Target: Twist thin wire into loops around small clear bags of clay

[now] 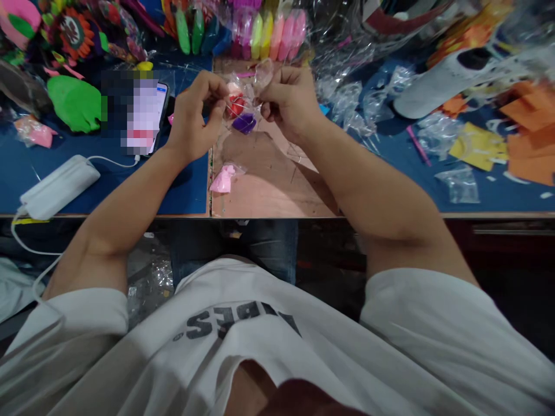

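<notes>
Between my two hands, above the wooden board, is a clear plastic bag with red, whitish and purple pieces inside. My left hand pinches its left side with thumb and forefinger. On the other side, my right hand has its fingers closed on the clear plastic, and a crumpled flap stands up beside the thumb. What the small pieces are I cannot make out. Below my hands, a small pink packet in clear wrap lies on the board.
To the left are a phone on a cable, a white power bank and a green flat shape. Colourful packets line the back. Rightward lie crumpled wrappers, orange sheets and a white tapered object.
</notes>
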A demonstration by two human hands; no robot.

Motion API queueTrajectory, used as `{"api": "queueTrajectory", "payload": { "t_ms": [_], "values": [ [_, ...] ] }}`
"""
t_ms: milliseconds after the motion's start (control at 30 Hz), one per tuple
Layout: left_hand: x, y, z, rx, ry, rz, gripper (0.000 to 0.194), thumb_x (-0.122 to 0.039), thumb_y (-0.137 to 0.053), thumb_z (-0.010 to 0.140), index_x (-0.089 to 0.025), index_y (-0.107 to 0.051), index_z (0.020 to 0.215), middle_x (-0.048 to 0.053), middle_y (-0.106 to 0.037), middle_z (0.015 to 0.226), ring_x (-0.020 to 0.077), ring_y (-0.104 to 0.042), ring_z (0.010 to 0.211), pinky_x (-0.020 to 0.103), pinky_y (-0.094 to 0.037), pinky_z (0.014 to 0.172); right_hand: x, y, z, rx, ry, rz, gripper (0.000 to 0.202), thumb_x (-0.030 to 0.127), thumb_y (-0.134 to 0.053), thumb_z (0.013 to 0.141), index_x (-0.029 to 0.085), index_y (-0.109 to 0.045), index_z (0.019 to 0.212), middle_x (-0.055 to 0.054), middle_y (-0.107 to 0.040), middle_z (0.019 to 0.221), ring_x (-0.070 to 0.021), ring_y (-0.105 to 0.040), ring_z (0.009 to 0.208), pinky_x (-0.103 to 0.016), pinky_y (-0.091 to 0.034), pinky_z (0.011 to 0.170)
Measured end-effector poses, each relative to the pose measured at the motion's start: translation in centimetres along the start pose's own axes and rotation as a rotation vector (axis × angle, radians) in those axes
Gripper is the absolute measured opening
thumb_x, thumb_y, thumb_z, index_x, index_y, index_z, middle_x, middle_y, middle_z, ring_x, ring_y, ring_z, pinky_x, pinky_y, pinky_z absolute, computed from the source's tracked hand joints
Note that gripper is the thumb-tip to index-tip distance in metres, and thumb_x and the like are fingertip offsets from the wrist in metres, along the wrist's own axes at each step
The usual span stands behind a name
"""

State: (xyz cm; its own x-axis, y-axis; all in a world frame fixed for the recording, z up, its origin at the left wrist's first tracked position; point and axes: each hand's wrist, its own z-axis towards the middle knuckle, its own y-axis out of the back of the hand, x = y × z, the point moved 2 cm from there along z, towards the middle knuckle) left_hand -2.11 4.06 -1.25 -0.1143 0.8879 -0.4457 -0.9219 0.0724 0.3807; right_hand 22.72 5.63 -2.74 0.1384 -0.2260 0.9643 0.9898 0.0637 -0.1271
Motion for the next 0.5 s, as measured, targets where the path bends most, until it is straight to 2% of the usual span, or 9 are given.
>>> {"api": "queueTrajectory", "payload": {
  "t_ms": [133,267,367,433,500],
  "values": [
    [-0.5,0.0,0.1,0.002,-0.016,-0.004,0.023,-0.014,-0.072,0.103,-0.030,-0.072,0.120,0.004,-0.080,0.102,0.0217,-0.074,0.085,0.037,-0.054,0.075,-0.4,0.3,-0.2,0.093,-0.124,0.033,0.032,0.015,-0.082,0.068,0.028,-0.052,0.066,0.010,-0.058,0.048,-0.0102,-0.048,0.041,-0.021,-0.032,0.041],
    [-0.6,0.2,0.3,0.036,-0.028,-0.026,0.028,-0.014,-0.073,0.100,-0.033,-0.071,0.121,0.003,-0.080,0.100,0.0231,-0.078,0.085,0.039,-0.056,0.073,0.2,-0.4,-0.9,0.146,-0.192,0.039,0.028,0.011,-0.079,0.064,0.025,-0.064,0.082,0.009,-0.071,0.062,-0.0107,-0.054,0.046,-0.021,-0.036,0.043],
    [-0.7,0.4,0.4,0.071,-0.017,-0.040,0.027,-0.016,-0.073,0.102,-0.033,-0.071,0.122,0.003,-0.082,0.102,0.0243,-0.079,0.087,0.040,-0.057,0.076,1.2,-1.1,-1.8,0.172,-0.252,0.004,0.021,0.009,-0.072,0.062,0.021,-0.069,0.078,0.006,-0.071,0.060,-0.0116,-0.054,0.044,-0.024,-0.040,0.044],
    [-0.9,0.6,0.4,0.102,-0.015,-0.040,0.023,-0.019,-0.074,0.103,-0.033,-0.072,0.121,0.003,-0.083,0.102,0.0248,-0.078,0.087,0.041,-0.057,0.078,1.8,-1.5,-2.3,0.186,-0.314,-0.019,0.012,0.011,-0.069,0.065,0.020,-0.069,0.073,0.002,-0.071,0.059,-0.0137,-0.057,0.045,-0.025,-0.041,0.045],
    [-1.0,0.7,0.4,0.109,-0.029,-0.011,0.020,-0.020,-0.075,0.103,-0.032,-0.073,0.119,0.004,-0.084,0.102,0.0252,-0.075,0.086,0.042,-0.056,0.081,2.4,-1.8,-2.9,0.207,-0.383,-0.027,0.005,0.018,-0.067,0.078,0.018,-0.071,0.074,-0.004,-0.074,0.062,-0.0153,-0.061,0.048,-0.025,-0.042,0.048]
  ]
}}
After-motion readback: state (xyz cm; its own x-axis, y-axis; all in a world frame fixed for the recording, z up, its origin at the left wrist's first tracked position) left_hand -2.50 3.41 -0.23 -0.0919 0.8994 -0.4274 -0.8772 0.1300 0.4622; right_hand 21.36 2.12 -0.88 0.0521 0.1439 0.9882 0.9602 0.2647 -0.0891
